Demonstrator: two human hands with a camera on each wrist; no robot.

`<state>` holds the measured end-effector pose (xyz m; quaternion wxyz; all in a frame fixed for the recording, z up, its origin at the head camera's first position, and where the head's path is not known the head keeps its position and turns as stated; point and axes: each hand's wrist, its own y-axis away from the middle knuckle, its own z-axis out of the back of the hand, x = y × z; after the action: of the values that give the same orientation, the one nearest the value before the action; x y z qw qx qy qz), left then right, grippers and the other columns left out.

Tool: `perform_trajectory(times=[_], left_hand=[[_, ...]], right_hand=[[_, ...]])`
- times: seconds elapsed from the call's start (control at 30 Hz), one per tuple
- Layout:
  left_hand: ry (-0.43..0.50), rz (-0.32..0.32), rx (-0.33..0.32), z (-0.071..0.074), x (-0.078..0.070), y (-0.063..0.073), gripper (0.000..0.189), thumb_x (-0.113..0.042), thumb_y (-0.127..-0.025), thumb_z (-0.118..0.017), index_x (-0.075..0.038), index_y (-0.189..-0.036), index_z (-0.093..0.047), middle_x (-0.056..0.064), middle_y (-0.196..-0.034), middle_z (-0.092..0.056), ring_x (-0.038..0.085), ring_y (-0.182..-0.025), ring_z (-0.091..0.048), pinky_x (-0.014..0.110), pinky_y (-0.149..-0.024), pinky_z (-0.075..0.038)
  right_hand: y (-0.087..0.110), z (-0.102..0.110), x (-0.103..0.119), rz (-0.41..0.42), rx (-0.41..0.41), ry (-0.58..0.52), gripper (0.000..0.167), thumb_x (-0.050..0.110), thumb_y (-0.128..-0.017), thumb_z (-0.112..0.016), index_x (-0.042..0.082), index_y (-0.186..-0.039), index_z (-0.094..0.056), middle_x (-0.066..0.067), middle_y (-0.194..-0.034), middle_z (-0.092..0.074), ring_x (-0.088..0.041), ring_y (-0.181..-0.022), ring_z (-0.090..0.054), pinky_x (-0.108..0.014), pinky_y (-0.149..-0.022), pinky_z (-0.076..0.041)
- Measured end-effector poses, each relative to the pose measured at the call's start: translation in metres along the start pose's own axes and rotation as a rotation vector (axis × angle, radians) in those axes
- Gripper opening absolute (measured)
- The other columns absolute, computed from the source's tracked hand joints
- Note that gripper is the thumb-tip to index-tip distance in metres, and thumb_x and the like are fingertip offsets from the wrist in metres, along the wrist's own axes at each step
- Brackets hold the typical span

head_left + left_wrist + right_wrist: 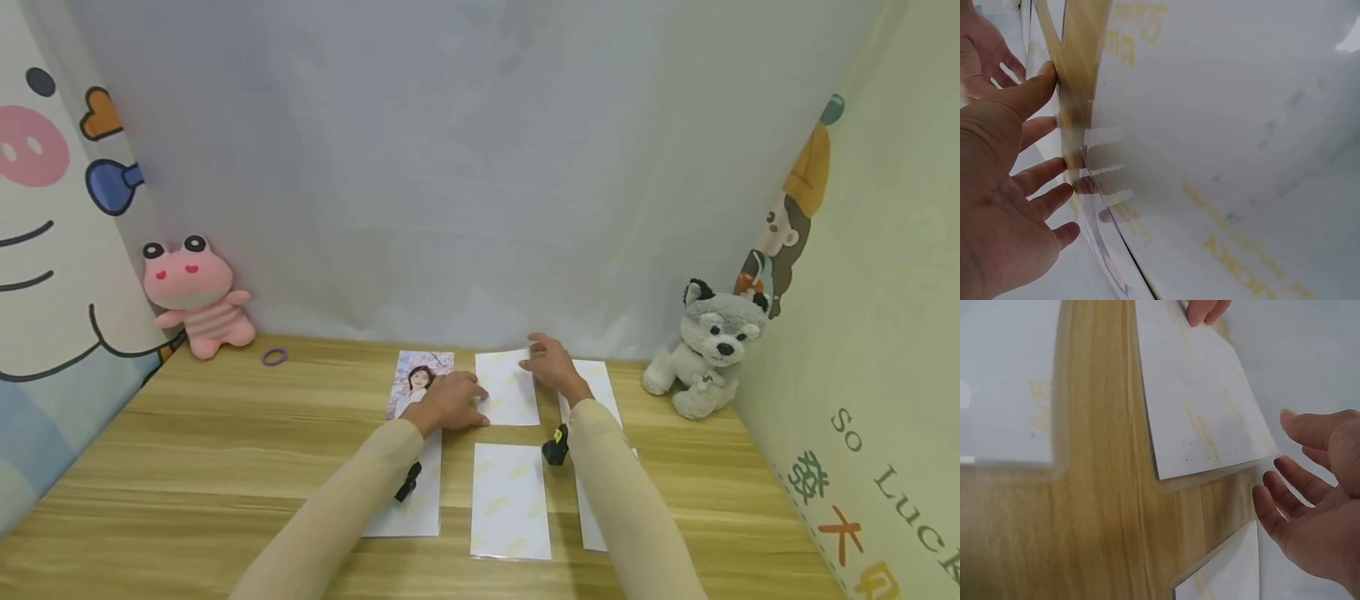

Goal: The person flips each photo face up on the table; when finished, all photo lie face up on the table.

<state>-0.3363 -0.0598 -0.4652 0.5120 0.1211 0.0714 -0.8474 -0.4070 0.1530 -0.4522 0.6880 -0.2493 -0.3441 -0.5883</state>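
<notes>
One white card (513, 396) lies near the table's (225, 450) back edge in the head view, between left hand (447, 402) and right hand (553, 367). Left wrist view: left fingers (1041, 176) spread wide. Right wrist view: right fingers (1302, 480) spread beside the card.

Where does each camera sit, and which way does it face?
Head: on the head, facing forward and down over the table; left hand, right hand and sleeves show.
Left wrist: on that wrist, facing white sheets; both hands show.
Right wrist: on that wrist, facing white sheets and table; right hand and left hand's fingertips show.
Shared: both wrist views show white sheets.
</notes>
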Motion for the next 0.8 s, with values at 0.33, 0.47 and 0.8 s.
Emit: perform_trajectory(times=[0.33, 0.47, 0.8], left_hand=[[-0.033, 0.018, 0.025, -0.0034, 0.0003, -0.0039, 0.048, -0.042, -0.086, -0.077, -0.017, -0.126, -0.071, 0.01, -0.142, -0.058, 0.031, -0.133, -0.052, 0.056, -0.109, -0.04], [-0.045, 0.02, 0.032, -0.0039, 0.0001, -0.0041, 0.048, -0.043, -0.086, -0.076, -0.018, -0.128, -0.07, 0.009, -0.143, -0.057, 0.031, -0.134, -0.051, 0.056, -0.11, -0.039], [-0.02, 0.014, 0.031, -0.0017, -0.0007, -0.0023, 0.047, -0.038, -0.086, -0.078, -0.015, -0.127, -0.07, 0.012, -0.142, -0.058, 0.032, -0.134, -0.051, 0.058, -0.11, -0.038]], right_hand=[[-0.0003, 0.0024, 0.006, 0.052, -0.039, -0.13, 0.058, 0.002, -0.092, -0.065, 0.003, -0.147, -0.046, -0.025, -0.121, -0.061, -0.027, -0.093, -0.064, -0.03, -0.076, -0.054], [-0.0001, 0.0035, 0.0085, 0.072, -0.034, -0.118, 0.054, -0.003, -0.091, -0.064, -0.001, -0.143, -0.049, -0.01, -0.086, -0.062, -0.01, -0.062, -0.049, -0.022, -0.056, -0.041], [0.0018, 0.005, 0.0094, 0.082, 0.0, -0.165, 0.052, -0.002, -0.093, -0.062, 0.001, -0.144, -0.05, -0.001, -0.072, -0.056, -0.01, -0.053, -0.045, -0.024, -0.053, -0.039]])
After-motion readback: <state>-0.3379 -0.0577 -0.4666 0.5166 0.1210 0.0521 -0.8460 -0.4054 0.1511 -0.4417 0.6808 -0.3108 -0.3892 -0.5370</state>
